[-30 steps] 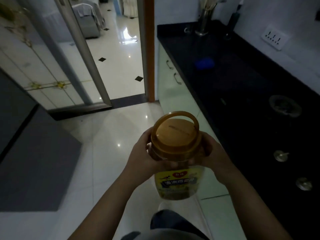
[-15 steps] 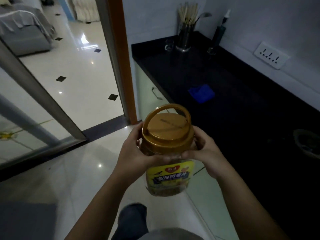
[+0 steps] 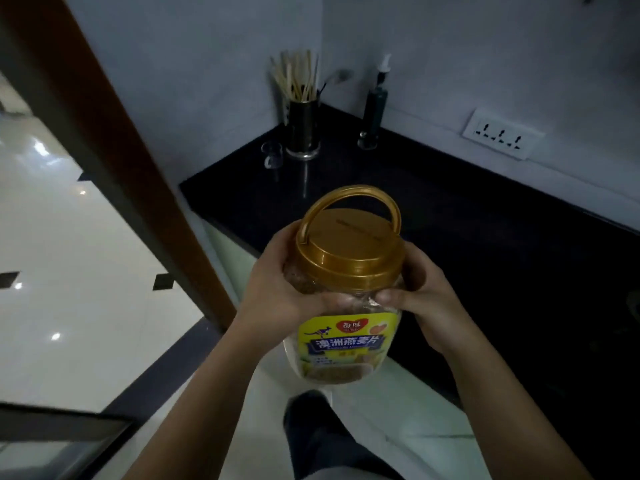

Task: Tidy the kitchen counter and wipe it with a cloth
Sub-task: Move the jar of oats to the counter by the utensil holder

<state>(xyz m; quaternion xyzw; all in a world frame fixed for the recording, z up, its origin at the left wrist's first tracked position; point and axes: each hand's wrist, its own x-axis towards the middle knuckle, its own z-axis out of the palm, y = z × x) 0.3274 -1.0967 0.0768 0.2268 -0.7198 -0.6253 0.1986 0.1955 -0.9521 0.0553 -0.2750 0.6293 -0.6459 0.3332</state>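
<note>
Both hands, left hand (image 3: 277, 289) and right hand (image 3: 420, 299), hold a clear plastic jar with a gold handled lid and yellow label (image 3: 348, 306) in the air beside the black desk (image 3: 450, 209), fingers pressed around its shoulder. At the far corner stand a dark chopstick holder (image 3: 302, 128) and what seems a pump bottle (image 3: 374, 110).

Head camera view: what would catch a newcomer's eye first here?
The big clear jar with a gold handled lid and yellow label fills the centre, held by the left hand and right hand over the floor beside the black counter. In the counter's far corner stand a chopstick holder and a dark pump bottle.
</note>
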